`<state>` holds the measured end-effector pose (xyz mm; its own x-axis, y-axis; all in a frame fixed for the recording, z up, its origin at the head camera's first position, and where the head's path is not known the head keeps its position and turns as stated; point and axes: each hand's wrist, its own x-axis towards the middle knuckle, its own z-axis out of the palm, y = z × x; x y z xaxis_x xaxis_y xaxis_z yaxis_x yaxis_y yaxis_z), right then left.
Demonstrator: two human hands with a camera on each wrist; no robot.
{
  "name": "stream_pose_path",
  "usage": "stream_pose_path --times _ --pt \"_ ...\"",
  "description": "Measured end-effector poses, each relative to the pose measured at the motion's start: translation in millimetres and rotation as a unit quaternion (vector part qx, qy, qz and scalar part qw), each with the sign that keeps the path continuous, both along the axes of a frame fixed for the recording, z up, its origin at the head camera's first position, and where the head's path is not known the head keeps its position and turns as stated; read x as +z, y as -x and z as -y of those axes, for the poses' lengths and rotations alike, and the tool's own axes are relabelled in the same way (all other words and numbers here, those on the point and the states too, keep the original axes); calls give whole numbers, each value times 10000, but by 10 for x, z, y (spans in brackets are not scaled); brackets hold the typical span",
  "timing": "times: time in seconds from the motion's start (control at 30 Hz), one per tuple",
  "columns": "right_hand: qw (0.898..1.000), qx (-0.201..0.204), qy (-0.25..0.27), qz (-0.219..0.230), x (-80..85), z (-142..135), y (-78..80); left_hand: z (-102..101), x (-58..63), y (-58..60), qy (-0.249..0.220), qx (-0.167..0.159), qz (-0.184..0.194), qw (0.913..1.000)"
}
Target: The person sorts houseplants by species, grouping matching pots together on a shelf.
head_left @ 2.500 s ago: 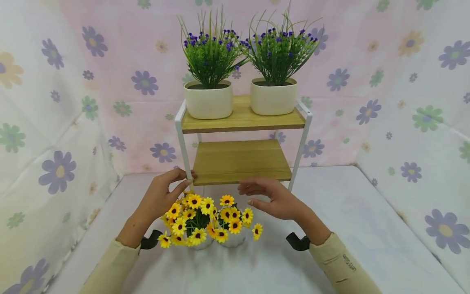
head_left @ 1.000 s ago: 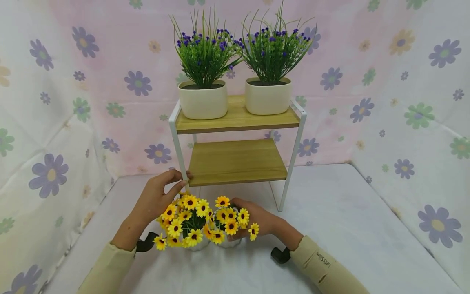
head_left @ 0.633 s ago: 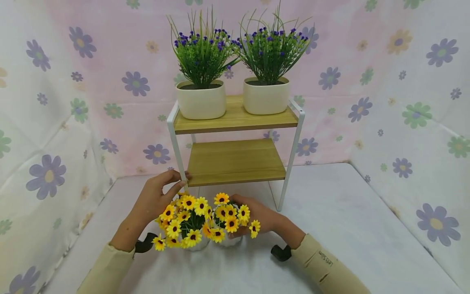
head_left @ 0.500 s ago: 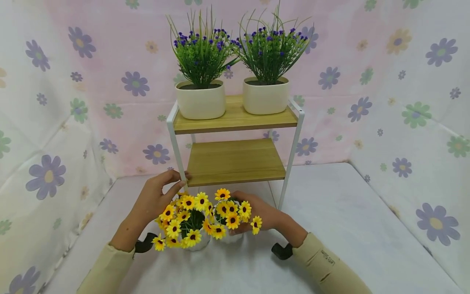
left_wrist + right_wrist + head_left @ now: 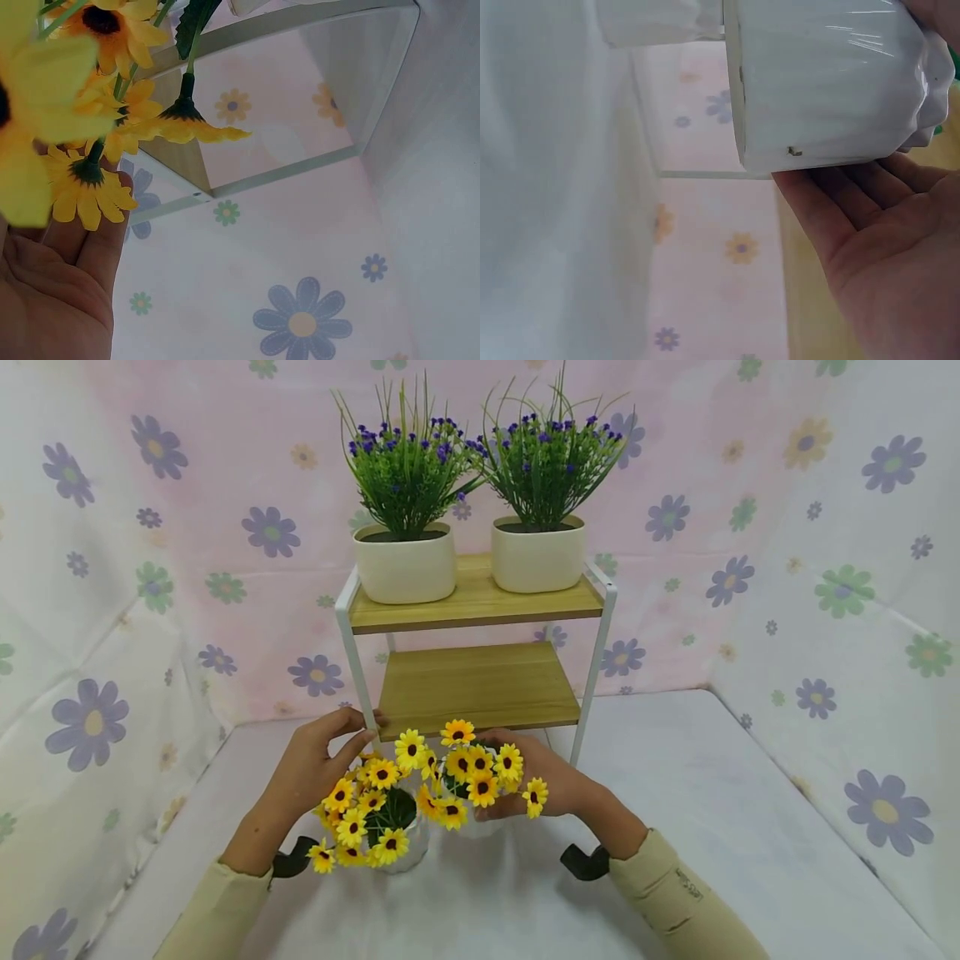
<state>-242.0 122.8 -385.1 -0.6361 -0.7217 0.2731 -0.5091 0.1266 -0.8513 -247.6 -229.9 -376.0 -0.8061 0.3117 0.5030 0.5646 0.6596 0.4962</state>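
Observation:
My right hand (image 5: pixel 547 777) grips a small white ceramic flowerpot (image 5: pixel 817 82) with fluted sides and holds it raised off the table. Yellow artificial sunflowers (image 5: pixel 482 787) rise from this pot and hide part of the fingers in the head view. My left hand (image 5: pixel 311 766) holds the front left leg of a two-tier shelf (image 5: pixel 480 681), thumb in front and fingers behind the white post. Close below that hand stands a second white flowerpot (image 5: pixel 411 850), on the table, with similar yellow sunflowers (image 5: pixel 378 793) partly covering the left fingertips.
Two cream planters, one on the left (image 5: pixel 407 564) and one on the right (image 5: pixel 538 556), hold purple-flowered grass on the top shelf. The lower wooden board lies just behind the raised flowers. Flower-print cloth (image 5: pixel 660 610) encloses the white table (image 5: pixel 675 793) at back and sides.
The right hand came down from beside the lower board, took hold of the right flowerpot, and has lifted it up towards the shelf. The left hand stays at the post.

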Motion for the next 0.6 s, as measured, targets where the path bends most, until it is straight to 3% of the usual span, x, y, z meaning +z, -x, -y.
stream_pose_path --times 0.2,0.6 --pt "9990 4 399 195 180 -56 -67 -5 22 -5 -6 9 -15 10000" --pt "9942 -772 741 100 470 -145 -95 -12 31 -13 7 25 93 10000"
